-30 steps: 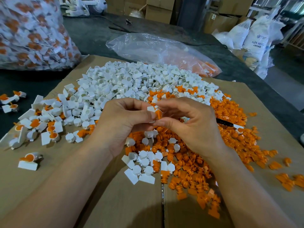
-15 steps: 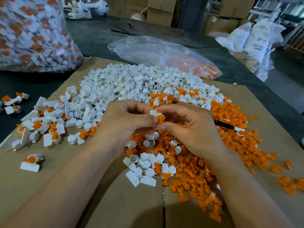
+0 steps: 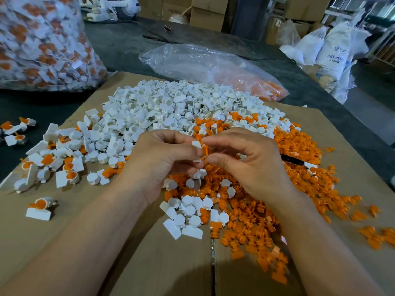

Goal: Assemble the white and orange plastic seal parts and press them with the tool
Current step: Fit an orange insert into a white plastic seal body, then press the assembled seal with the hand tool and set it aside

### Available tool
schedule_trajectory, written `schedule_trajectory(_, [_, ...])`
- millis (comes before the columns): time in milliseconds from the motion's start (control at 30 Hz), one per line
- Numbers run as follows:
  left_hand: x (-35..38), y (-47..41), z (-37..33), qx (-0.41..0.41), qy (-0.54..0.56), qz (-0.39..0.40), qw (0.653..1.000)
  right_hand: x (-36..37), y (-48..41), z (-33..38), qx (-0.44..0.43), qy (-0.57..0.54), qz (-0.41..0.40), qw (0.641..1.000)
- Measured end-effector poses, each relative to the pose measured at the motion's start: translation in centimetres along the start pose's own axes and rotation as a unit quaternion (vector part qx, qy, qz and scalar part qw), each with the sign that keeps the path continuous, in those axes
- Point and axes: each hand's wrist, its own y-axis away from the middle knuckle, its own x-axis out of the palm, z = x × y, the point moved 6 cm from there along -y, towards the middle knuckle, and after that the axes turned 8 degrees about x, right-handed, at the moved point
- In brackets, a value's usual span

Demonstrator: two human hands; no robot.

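White part [image 3: 196,151]: is touching orange part [image 3: 206,151], up above the orange pile [image 3: 245,210].
Long side: orange part is maybe standing upright.
Left hand [image 3: 162,159]: is pinching white part.
Right hand [image 3: 250,165]: is pinching orange part.
Surface: cardboard [image 3: 64,242] is lying on dark table [image 3: 119,45].
Room: boxes [image 3: 205,13] are sitting behind.

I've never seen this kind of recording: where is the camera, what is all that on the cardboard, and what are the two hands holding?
There is no machine: a person works with bare hands, and all pictures come from one camera worn on the head, looking down. A brown cardboard sheet carries a heap of loose white plastic seal bodies and a heap of small orange plastic inserts. At the left lie a few joined white-and-orange seals. The left hand pinches one white seal body; the right hand pinches an orange insert against it. A slim black rod, perhaps the pressing tool, lies partly hidden behind the right hand. A clear bag of finished seals stands at the far left.
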Motion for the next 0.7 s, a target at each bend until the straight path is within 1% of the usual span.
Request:
schedule_trajectory(233, [-0.05, -0.17, 0.37, -0.026, 0.003, -0.01, 1.0, -0.02, -0.2, -0.26, 0.011, -0.003, 0.001, 1.0])
schedule_trajectory(700, [0.05, -0.13, 0.2, -0.023, 0.008, -0.01, 1.0, -0.01, -0.1, -0.19, 0.014, -0.001, 0.002, 1.0])
